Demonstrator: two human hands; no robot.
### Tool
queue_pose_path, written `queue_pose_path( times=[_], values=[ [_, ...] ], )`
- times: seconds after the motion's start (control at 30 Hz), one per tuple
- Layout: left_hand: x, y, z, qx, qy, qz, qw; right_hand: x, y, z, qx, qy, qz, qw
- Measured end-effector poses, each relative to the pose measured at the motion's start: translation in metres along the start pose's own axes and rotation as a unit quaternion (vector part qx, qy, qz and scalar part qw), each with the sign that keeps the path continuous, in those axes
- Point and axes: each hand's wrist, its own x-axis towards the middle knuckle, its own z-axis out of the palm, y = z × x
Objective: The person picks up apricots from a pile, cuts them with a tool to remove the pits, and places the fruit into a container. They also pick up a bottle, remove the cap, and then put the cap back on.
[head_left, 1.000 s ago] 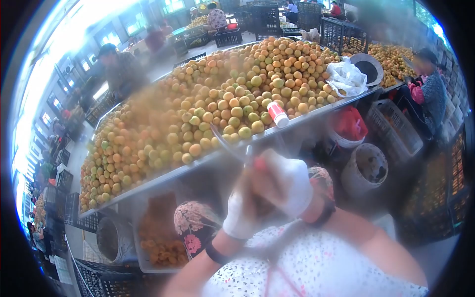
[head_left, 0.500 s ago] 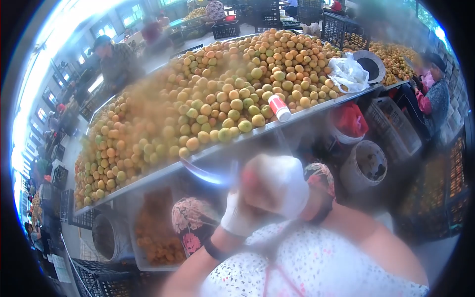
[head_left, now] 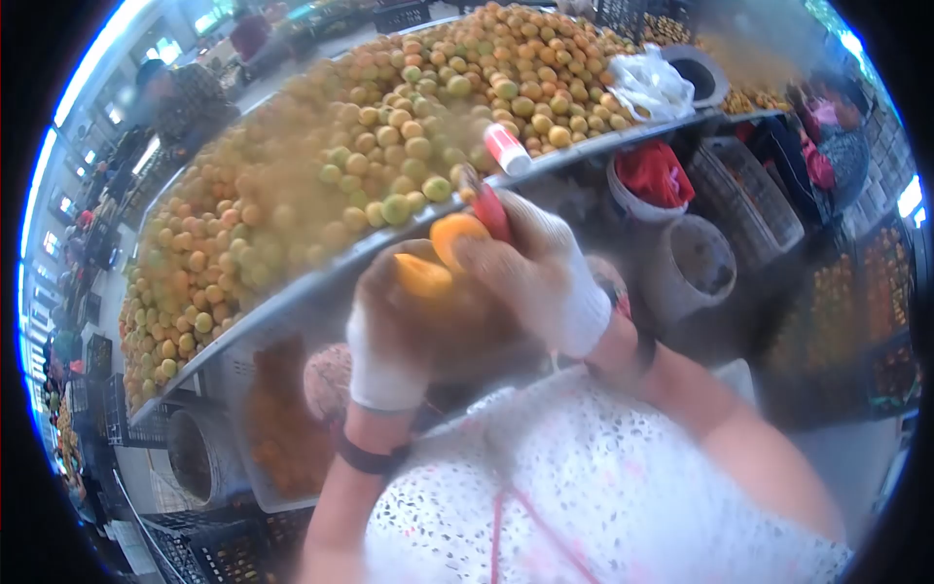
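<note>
My left hand (head_left: 389, 331), in a white glove with soiled fingers, is closed on an orange fruit half (head_left: 422, 276). My right hand (head_left: 545, 273), gloved too, grips a red-handled tool (head_left: 490, 212) and pinches another orange piece (head_left: 455, 239) against it. The two pieces are side by side just in front of the table edge. The tool's far end is hard to make out. Beyond my hands, a large heap of round yellow-orange and green fruit (head_left: 409, 127) covers the table. A red and white bottle (head_left: 508, 150) lies at the table's near edge.
White plastic bag (head_left: 652, 86) and round dark-centred container (head_left: 697, 74) stand at the table's right end. Below are a bucket with red cloth (head_left: 654, 177), a white bucket (head_left: 697, 261) and crates. A bin of orange pieces (head_left: 282, 438) is lower left. Other people sit right and stand upper left.
Both hands have moved apart and up toward the table edge, and two orange fruit pieces now show between them. The curved shiny blade is no longer visible. The whole view has shifted.
</note>
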Motion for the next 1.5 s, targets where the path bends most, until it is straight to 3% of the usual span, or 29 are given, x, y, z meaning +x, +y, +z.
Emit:
queue_pose_path(
  times=[0.03,0.13,0.2,0.33,0.4,0.57,0.63,0.73,0.8,0.83,0.9,0.97,1.13,1.2,1.27,1.5],
  values=[
    [-0.002,-0.003,-0.009,0.139,-0.038,0.084,0.986,0.002,0.002,0.0,0.025,-0.006,-0.016,1.0],
    [-0.022,-0.001,0.024,0.128,-0.071,0.031,0.989,-0.004,0.002,0.002,0.033,-0.009,-0.034,0.999],
    [-0.028,-0.005,0.031,0.224,-0.042,0.085,0.97,-0.006,-0.001,0.003,0.008,-0.021,-0.044,0.999],
    [-0.031,-0.01,0.037,0.278,-0.047,0.104,0.954,-0.004,0.008,0.003,-0.067,-0.002,-0.087,0.994],
    [-0.023,-0.01,0.021,0.287,-0.04,0.084,0.953,-0.003,0.012,0.003,0.057,-0.01,-0.026,0.998],
    [-0.02,-0.016,0.02,0.336,-0.033,0.088,0.937,-0.003,0.023,0.004,0.038,-0.018,-0.002,0.999],
    [-0.017,-0.017,0.028,0.303,0.006,0.156,0.94,-0.002,0.027,0.007,0.051,-0.033,-0.001,0.998],
    [-0.023,-0.014,0.031,0.238,-0.011,0.13,0.963,-0.001,0.026,0.007,0.058,-0.026,-0.059,0.996],
    [-0.025,-0.012,0.027,0.267,-0.05,0.122,0.955,-0.001,0.017,0.003,0.144,-0.013,0.029,0.989],
    [-0.027,-0.011,0.025,0.294,-0.087,0.115,0.945,-0.002,0.014,0.002,0.145,-0.012,0.028,0.989],
    [-0.027,-0.014,0.033,0.31,-0.055,0.132,0.94,-0.002,0.012,0.001,0.149,-0.01,0.064,0.987],
    [-0.026,-0.014,0.035,0.288,0.012,0.134,0.948,-0.002,0.011,0.0,0.123,-0.03,0.067,0.99],
    [-0.028,-0.006,0.025,0.372,-0.091,0.123,0.916,0.0,0.011,0.002,0.14,-0.034,0.04,0.989],
    [-0.025,-0.012,0.016,0.389,-0.097,0.159,0.902,-0.003,0.003,0.001,0.234,-0.048,0.144,0.96],
    [-0.027,-0.01,0.016,0.405,-0.104,0.193,0.888,-0.005,0.002,-0.003,0.249,-0.069,0.174,0.95],
    [-0.048,0.006,0.031,0.428,-0.099,0.104,0.892,-0.014,-0.013,-0.004,0.309,-0.103,0.247,0.912]
  ],
)
